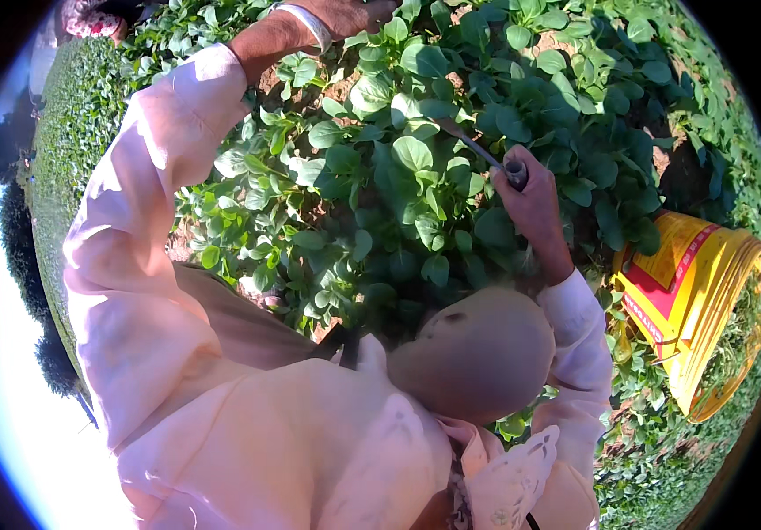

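My right hand (535,203) is closed round the rounded handle of a hand tool (487,157) with a narrow metal blade or shank. The tool slants up and left into the leafy green plants (411,155), where its far end is partly hidden by leaves; I cannot tell its exact kind. My left hand (341,16) reaches over the plants at the upper edge, with a pale bracelet (312,25) on its wrist. Its fingers are mostly cut off by the picture's edge, so what it touches or holds is hidden.
A yellow bucket (685,300) with a red label lies tilted among the plants at the right, green plant bits in its mouth. My dark trouser leg (235,314) is among the leaves at left. Patterned cloth (91,22), perhaps another person's, shows at the far upper left.
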Action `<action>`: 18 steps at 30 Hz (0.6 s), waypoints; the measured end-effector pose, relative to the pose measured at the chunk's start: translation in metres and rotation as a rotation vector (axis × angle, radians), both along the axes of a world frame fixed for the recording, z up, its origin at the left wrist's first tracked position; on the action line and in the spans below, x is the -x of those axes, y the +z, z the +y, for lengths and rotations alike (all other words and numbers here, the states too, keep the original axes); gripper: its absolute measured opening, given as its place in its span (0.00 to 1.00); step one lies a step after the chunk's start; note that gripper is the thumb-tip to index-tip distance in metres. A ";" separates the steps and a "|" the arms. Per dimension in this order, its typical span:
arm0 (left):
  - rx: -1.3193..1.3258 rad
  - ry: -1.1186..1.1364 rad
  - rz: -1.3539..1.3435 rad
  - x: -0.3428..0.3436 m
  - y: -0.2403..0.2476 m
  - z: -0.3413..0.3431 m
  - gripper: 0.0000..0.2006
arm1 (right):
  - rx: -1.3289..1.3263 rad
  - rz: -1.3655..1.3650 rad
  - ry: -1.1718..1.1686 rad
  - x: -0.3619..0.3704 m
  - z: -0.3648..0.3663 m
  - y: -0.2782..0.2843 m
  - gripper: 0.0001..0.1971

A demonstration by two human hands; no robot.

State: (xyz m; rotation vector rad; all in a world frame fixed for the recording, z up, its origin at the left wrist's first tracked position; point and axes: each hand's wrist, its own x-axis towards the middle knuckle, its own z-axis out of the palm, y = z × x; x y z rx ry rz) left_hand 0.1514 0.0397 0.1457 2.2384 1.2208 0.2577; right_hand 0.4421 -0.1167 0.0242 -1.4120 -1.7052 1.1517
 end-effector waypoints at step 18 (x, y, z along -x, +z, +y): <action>0.276 0.426 0.248 0.182 -0.183 -0.215 0.26 | -0.265 -0.424 0.686 0.263 0.084 0.010 0.07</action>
